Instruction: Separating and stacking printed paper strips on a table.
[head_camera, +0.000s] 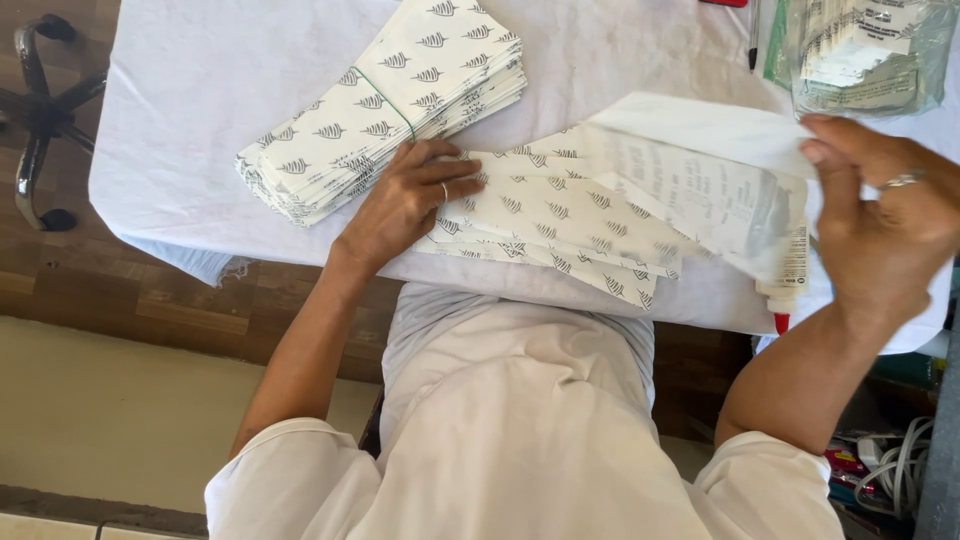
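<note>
My left hand (405, 205) lies flat, fingers spread, on a small fanned pile of white paper bags (560, 225) printed with grey leaves, on a table covered in white cloth (200, 90). My right hand (880, 230) pinches the edge of a thin white sheet (700, 170) with faint print, lifted over the right end of that pile. A white glue bottle with a red tip (785, 290) points down beside my right palm, partly hidden by the sheet. I cannot tell whether the hand holds it.
A thick stack of the same leaf-print bags (385, 105), tied with a green band, lies at the back left. A clear plastic bag of packets (870, 50) sits at the back right. A chair base (40, 110) stands at the left; cables (890, 470) lie at the lower right.
</note>
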